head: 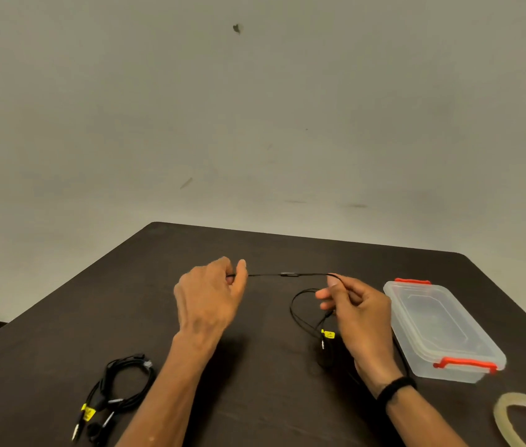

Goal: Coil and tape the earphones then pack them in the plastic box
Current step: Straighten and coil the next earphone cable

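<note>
Both hands work one pair of black earphones over the dark table (287, 246), as the head view shows. The left hand (210, 291) is raised, back toward the camera, its thumb and fingers pinched on the thin cord at its far left end. The right hand (356, 312), a black band (395, 390) on its wrist, pinches the same cord (266, 274) between thumb and forefinger, the other fingers loosely curled. Between the two hands the cord is drawn almost straight, with a small inline remote (289, 274) near its middle. Below the right hand the rest of the cord hangs in a loose loop down to a plug with a yellow tag (328, 334). The cord looks very light, limp and springy, likely to unwind unless pinched where the turns cross, so the crossing seems the best place to hold. A plastic box (439, 330) with red clips stands closed just to the right of the right hand. A roll of clear tape (510, 421) lies at the near right corner. A second, loosely bundled set of earphones (119, 391) lies at the near left, well apart from both hands.
</note>
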A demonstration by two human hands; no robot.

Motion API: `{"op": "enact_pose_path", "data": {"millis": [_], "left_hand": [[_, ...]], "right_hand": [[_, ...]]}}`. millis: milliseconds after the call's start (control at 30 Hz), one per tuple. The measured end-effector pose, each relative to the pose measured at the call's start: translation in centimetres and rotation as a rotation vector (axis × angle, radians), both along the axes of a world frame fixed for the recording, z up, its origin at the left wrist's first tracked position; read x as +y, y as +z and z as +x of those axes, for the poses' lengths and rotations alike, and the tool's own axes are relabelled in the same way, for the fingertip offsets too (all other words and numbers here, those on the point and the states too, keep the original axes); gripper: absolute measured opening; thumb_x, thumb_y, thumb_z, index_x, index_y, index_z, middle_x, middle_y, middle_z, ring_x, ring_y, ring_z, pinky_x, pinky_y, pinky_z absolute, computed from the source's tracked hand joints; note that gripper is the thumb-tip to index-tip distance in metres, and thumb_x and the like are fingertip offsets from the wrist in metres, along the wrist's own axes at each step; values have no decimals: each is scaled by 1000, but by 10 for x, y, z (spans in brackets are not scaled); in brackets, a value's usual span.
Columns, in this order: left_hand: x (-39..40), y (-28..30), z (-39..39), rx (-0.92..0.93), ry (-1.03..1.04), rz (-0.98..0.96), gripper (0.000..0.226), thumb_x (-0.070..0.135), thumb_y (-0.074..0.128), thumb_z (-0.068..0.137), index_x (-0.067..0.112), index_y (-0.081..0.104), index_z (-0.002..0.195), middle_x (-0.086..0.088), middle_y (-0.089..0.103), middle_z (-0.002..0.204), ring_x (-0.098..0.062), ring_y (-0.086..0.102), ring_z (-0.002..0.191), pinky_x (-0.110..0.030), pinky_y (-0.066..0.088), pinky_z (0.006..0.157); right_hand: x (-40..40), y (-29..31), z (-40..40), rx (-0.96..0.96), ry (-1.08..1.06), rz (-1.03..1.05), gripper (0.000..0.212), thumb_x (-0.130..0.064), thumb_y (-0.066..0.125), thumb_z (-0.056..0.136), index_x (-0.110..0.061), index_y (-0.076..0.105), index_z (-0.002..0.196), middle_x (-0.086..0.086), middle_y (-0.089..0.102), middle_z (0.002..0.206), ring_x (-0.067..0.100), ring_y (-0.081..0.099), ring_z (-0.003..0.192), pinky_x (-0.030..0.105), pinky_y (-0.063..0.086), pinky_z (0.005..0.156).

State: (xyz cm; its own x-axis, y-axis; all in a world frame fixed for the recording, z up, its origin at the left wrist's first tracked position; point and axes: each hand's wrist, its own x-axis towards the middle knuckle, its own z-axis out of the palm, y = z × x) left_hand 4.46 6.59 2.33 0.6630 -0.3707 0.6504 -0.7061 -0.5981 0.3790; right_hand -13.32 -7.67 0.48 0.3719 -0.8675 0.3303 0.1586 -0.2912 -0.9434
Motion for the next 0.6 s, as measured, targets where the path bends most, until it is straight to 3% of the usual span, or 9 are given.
{"op": "enact_pose_path", "data": {"millis": [67,167,200,267,367,433,533,600], "left_hand": [[4,-1,3,1,54,-58,42,49,59,99,21,60,69,6,62,61,-25,62,63,-31,43,59],[4,-3,2,16,125,13,36,51,53,103,21,71,103,-6,71,102,-30,60,105,-48,44,92],[1,-3,0,14,72,25,37,52,50,104,23,71,114,-6,69,115,-30,57,117,-51,41,104],[-6,0,-12,45,-240,-34,37,50,50,105,27,70,125,4,68,126,-20,56,127,-44,40,111],[-19,1,-35,201,-735,19,34,49,53,104,31,69,128,16,73,117,0,63,113,-25,49,101],[-22,1,-41,224,-828,59,30,48,55,104,30,73,120,17,76,100,2,69,95,-19,54,87],[-17,5,-28,168,-686,14,21,40,66,100,25,80,105,12,79,90,-4,71,82,-28,56,78],[-10,5,-14,96,-437,80,21,40,65,101,25,80,103,8,79,93,-14,72,87,-37,56,80]], "right_hand": [[5,1,0,38,98,-32,9,-20,70,100,-24,78,102,1,80,79,14,72,63,22,57,64],[12,1,1,89,218,-82,8,-20,71,100,-22,78,104,2,80,79,14,72,63,19,56,61],[14,1,1,98,241,-94,8,-21,71,100,-21,78,103,3,80,79,15,72,63,20,56,62],[18,2,2,107,267,-111,10,-22,70,101,-20,79,103,3,80,80,17,73,64,23,59,65],[20,3,0,108,288,-136,12,-20,68,103,-20,80,103,4,80,81,19,75,68,27,62,67],[18,4,-2,128,290,-158,13,-15,68,102,-19,80,102,1,81,82,17,78,74,25,62,68],[14,8,-5,228,220,-226,10,-25,77,95,-25,80,104,-11,81,91,4,77,85,17,59,73],[6,11,-7,304,117,-304,13,-28,78,94,-28,80,107,-17,79,95,-5,72,89,11,55,78]]}}
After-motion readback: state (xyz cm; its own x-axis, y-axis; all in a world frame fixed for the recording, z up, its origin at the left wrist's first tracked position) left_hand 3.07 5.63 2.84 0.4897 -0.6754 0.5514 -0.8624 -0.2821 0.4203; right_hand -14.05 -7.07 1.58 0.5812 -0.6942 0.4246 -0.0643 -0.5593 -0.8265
